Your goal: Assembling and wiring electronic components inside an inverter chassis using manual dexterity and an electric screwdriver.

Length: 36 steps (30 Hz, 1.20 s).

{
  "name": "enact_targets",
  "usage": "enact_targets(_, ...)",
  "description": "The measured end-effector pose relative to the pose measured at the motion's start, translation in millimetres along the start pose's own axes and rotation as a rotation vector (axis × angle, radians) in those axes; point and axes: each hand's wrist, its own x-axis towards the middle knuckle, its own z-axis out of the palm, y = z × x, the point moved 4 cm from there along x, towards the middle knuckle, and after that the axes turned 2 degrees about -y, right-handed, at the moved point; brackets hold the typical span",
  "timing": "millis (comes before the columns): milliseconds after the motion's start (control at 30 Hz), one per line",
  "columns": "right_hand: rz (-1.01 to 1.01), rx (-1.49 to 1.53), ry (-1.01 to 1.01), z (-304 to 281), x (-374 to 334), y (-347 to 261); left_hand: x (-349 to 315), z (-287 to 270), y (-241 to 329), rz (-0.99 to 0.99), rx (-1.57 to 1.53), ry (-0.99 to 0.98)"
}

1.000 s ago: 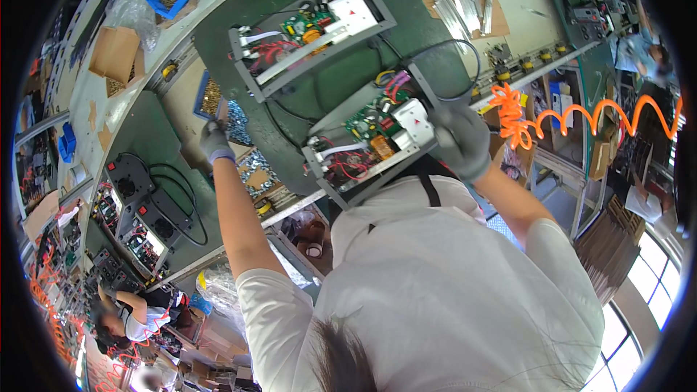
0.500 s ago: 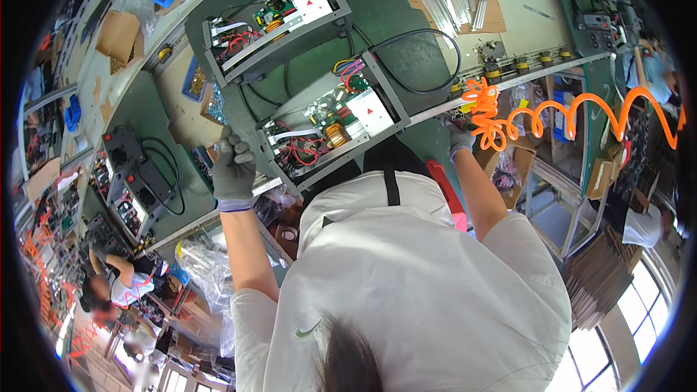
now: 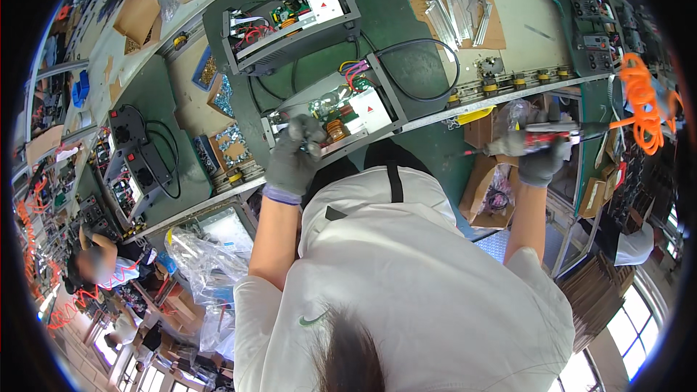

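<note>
In a grey glove, my left hand (image 3: 294,152) is over the left end of the nearer open metal-cased electronic unit (image 3: 372,110). Its fingers are curled together; what they hold, if anything, is too small to make out. Off to the right, my gloved right hand (image 3: 542,161) is wrapped round an air screwdriver (image 3: 536,137) with a grey and red body, its thin bit pointing left. An orange coiled hose (image 3: 642,105) runs from the tool's back end. Inside the unit show a green circuit board, a copper coil, red wires and a white plate.
A second open unit (image 3: 290,47) stands behind the nearer one, with black cables beside it. Small screws fill blue bins (image 3: 206,72) and card trays (image 3: 231,147) at the left. Metal strips (image 3: 459,14) lie on cardboard at the back right. Below the bench edge is an open carton (image 3: 488,196).
My left hand has moved right, from beside the nearer unit to over it. My right hand has risen to the right with the air screwdriver, and the orange hose has bunched up.
</note>
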Motion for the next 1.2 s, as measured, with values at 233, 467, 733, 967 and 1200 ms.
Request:
enact_targets(233, -0.132, 0.346, -0.245, 120.2, 56.0, 18.9, 3.8, 41.5, -51.3, -0.211, 0.024, -0.065)
enact_targets(467, -0.052, 0.369, -0.254, 180.9, 58.4, 57.7, -7.2, 41.1, -54.2, -0.143, 0.22, 0.082)
enact_targets(733, -0.008, 0.326, -0.275, 198.8, 58.3, 78.1, -12.0, 34.4, -61.6, -0.193, -0.049, 0.23)
enact_targets(967, -0.078, 0.261, -0.244, 200.5, 54.6, 76.5, -12.6, 40.6, -54.1, -0.144, -0.047, 0.187)
enact_targets(1200, -0.131, 0.16, -0.264, 193.2, 49.5, 74.7, -12.6, 55.5, -48.8, -0.126, -0.03, 0.109)
